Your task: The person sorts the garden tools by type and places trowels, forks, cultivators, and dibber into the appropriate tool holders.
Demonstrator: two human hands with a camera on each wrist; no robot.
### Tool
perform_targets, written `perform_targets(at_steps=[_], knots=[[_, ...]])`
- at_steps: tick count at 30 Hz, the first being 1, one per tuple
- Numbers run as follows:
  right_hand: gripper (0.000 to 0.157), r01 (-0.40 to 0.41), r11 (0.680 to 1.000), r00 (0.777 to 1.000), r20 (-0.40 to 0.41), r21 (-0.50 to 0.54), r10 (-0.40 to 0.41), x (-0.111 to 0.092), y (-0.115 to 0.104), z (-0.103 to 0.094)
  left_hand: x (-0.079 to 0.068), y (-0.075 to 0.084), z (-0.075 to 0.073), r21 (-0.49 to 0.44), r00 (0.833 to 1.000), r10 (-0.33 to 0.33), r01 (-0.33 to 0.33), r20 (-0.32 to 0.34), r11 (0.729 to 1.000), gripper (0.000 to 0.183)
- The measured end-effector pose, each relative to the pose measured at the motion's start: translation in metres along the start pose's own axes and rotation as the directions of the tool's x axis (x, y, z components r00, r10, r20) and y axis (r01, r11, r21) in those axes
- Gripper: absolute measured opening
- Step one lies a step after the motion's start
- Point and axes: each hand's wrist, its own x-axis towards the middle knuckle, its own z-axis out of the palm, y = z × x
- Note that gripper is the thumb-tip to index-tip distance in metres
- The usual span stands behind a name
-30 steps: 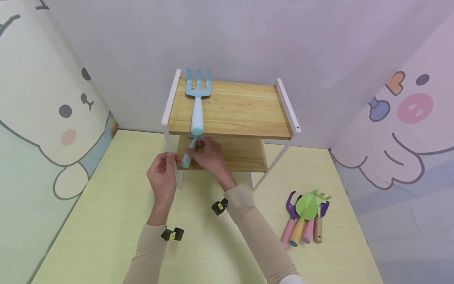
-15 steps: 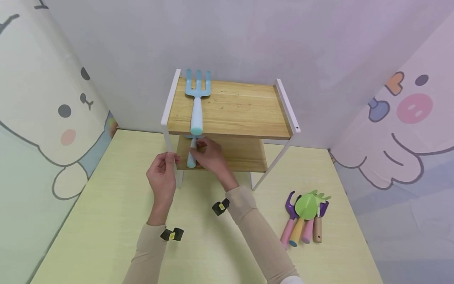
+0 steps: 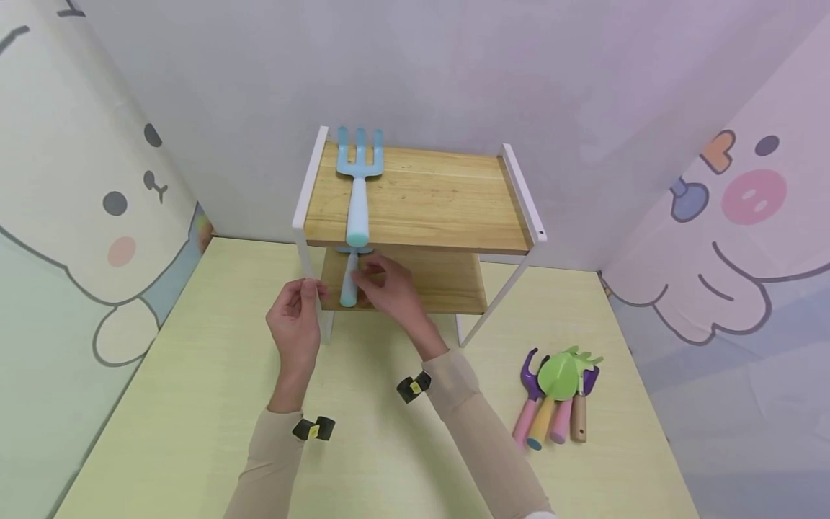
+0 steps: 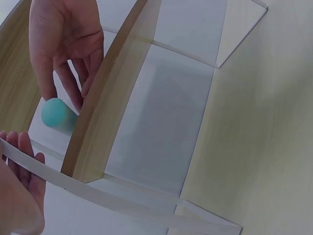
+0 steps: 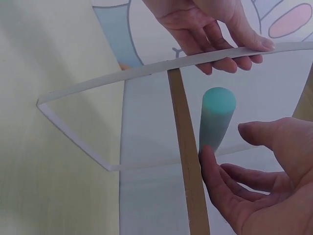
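A two-tier rack (image 3: 421,198) with wooden shelves and a white frame stands at the back of the table. My left hand (image 3: 295,317) grips its front left leg (image 5: 142,72), thumb on one side and fingers on the other. On the lower shelf lies a light blue hand tool (image 3: 350,281), its head mostly hidden under the upper shelf. Beside its handle is my right hand (image 3: 392,292); in the right wrist view the thumb stands away from the handle (image 5: 217,120), with fingertips close at its side. A light blue hand fork (image 3: 359,194) lies on the upper shelf's left side.
On the table's right lie several garden tools in a cluster: a purple-headed tool with a pink handle (image 3: 527,418), a green trowel (image 3: 559,376) with a yellow handle, and a wooden-handled one (image 3: 579,422). Printed cloth walls (image 3: 441,65) surround the table.
The lower tool's handle has swung right and straightened on the shelf, moved by my right hand. The right thumb and fingers have since loosened from it. My left hand keeps its place.
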Motion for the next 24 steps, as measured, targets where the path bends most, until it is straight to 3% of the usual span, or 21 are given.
perform_targets(at_steps=[4,24], knots=[[0.038,0.054,0.997,0.998,-0.005,-0.054,-0.055,-0.007,0.003,-0.005,0.0,-0.001,-0.001,0.01,1.0,0.005,-0.005,0.004,1.0,0.023],[0.04,0.234,0.972,0.97,-0.072,0.001,-0.234,-0.036,0.024,-0.025,-0.001,0.0,-0.001,0.039,1.0,-0.008,0.008,0.001,0.999,0.024]])
